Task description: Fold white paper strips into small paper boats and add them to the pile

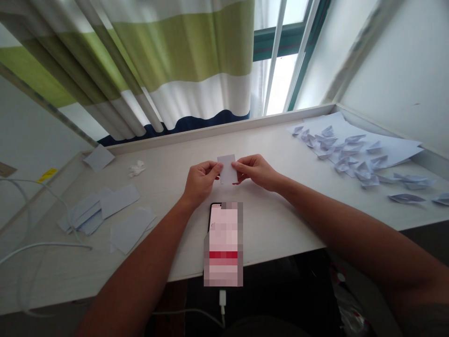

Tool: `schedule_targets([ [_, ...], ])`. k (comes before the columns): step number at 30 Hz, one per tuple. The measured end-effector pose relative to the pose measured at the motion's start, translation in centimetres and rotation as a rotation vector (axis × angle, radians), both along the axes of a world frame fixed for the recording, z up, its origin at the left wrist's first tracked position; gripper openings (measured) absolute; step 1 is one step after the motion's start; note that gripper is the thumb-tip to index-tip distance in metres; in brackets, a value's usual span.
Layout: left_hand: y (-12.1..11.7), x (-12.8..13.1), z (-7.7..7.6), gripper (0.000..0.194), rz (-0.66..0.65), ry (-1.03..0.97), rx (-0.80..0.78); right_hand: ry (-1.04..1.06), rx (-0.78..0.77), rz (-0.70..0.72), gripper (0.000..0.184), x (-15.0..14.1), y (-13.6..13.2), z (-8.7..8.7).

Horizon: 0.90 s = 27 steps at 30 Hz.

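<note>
A small white paper slip (227,168) is held upright above the pale desk (280,220), near its middle. My left hand (200,180) pinches its left edge with fingers curled. My right hand (255,171) pinches the right edge the same way. Just below my hands a phone (223,243) lies on the desk with a charging cable at its lower end.
Several folded paper boats (351,154) lie on white sheets at the right. Cut paper rectangles (105,213) are scattered at the left beside a white cable (42,245). A crumpled scrap (136,168) lies near the back ledge. Striped curtains (157,65) and a window stand behind.
</note>
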State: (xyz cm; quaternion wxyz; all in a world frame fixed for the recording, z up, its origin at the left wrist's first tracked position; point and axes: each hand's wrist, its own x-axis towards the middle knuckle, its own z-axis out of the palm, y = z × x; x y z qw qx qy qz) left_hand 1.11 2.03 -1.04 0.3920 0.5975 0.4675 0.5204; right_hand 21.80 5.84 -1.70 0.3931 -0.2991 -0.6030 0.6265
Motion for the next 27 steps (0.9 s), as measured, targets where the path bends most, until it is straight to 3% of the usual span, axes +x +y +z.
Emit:
schedule_targets([
  [4,-0.02,0.07,0.06,0.044,0.025,-0.021,0.002,-0.017,0.087,-0.032,0.058,-0.13,-0.10,-0.05],
  [9,-0.19,0.26,0.18,0.040,-0.033,-0.077,-0.064,-0.060,0.224,-0.136,0.056,-0.13,-0.28,0.17],
  [17,-0.10,0.13,0.08,0.032,-0.010,-0.080,-0.013,-0.022,0.151,-0.003,0.055,0.34,-0.07,0.04],
  [22,-0.01,0.38,-0.01,0.039,-0.022,-0.145,-0.047,-0.036,0.214,-0.045,0.047,0.40,0.11,0.22],
  [27,0.02,0.35,0.07,0.044,-0.013,-0.166,-0.033,0.019,0.167,-0.014,0.050,0.19,-0.09,0.16],
])
